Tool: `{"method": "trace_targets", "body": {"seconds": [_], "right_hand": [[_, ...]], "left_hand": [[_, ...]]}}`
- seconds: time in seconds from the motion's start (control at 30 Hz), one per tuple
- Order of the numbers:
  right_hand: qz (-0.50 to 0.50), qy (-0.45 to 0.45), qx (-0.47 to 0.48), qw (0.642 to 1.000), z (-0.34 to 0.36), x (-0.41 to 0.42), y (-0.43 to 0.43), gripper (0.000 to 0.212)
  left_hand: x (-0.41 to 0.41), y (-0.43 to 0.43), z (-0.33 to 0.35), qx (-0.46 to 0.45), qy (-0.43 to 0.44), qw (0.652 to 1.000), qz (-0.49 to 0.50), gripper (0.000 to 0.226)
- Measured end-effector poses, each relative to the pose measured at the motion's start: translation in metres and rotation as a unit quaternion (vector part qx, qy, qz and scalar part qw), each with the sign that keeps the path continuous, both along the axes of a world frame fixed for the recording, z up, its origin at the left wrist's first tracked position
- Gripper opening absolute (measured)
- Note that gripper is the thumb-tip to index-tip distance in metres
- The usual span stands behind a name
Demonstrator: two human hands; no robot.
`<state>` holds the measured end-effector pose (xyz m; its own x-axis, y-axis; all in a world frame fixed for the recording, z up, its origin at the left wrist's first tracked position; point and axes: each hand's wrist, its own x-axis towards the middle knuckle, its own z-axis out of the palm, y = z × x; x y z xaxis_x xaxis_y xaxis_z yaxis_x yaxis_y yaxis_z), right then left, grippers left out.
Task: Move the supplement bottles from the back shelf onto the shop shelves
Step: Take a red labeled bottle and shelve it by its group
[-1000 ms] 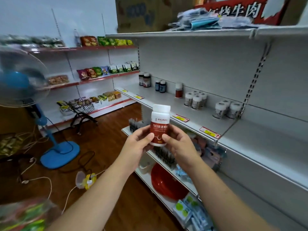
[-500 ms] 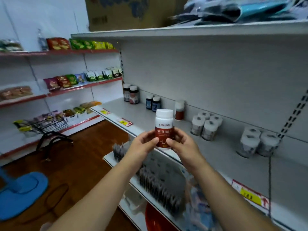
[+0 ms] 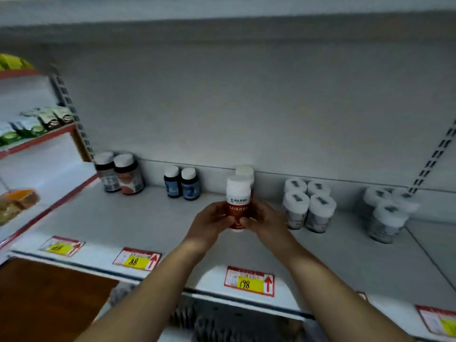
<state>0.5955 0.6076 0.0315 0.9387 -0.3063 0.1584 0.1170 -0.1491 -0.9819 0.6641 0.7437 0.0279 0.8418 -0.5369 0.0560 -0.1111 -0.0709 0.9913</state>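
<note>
I hold a supplement bottle [image 3: 238,196] with a white cap and a red-brown label upright over the grey shop shelf [image 3: 148,223]. My left hand [image 3: 209,224] grips its left side and my right hand [image 3: 265,218] grips its right side. Directly behind it stands a matching white-capped bottle [image 3: 245,172] against the back panel. Whether the held bottle's base touches the shelf is hidden by my fingers.
On the same shelf stand two dark bottles [image 3: 121,174] at the left, two blue bottles [image 3: 181,182], several white jars [image 3: 308,206] to the right and more white jars [image 3: 387,213] further right. Price tags [image 3: 249,281] line the front edge. Snack shelves [image 3: 34,134] are at left.
I have stepped closer to the shelf and both hands have carried the bottle forward over it, to just in front of the matching bottle at the back.
</note>
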Motion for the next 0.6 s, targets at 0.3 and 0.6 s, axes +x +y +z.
{"method": "trace_targets", "body": {"seconds": [0.3, 0.6], "right_hand": [[-0.158, 0.055, -0.086, 0.982, -0.017, 0.056, 0.034, 0.041], [-0.315, 0.099, -0.074, 0.941, -0.029, 0.062, 0.001, 0.037]], "left_hand": [[0.077, 0.007, -0.021, 0.051, 0.001, 0.998, -0.049, 0.057], [0.096, -0.015, -0.035, 0.082, -0.056, 0.995, -0.013, 0.039]]}}
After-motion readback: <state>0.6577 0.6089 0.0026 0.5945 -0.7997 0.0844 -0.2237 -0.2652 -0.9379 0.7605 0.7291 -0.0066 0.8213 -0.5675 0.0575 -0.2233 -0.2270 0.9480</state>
